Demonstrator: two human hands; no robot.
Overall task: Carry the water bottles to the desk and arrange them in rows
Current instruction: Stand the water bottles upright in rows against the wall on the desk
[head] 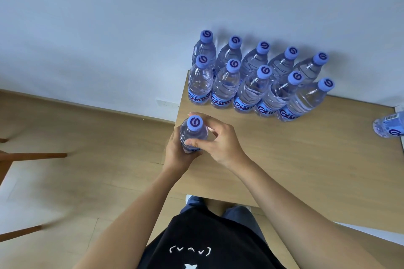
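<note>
Both forearms reach forward, the left hand (175, 150) and right hand (220, 142) wrapping curled fingers round one upright clear plastic blue-capped water bottle (193, 132) at the light wooden desk (295, 159) corner.

bright, even, cool bluish daylight; soft shadows behind the bottle rows (258, 76) on the wall (109, 28). wide-angle bending at edges, bottles lean outward. wooden chair legs (32, 156) at left edge motion-blurred; centre sharp.

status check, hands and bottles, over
Both hands, left and right, grip one upright bottle at desk corner. Ten bottles in two rows. Nothing in the way.
</note>
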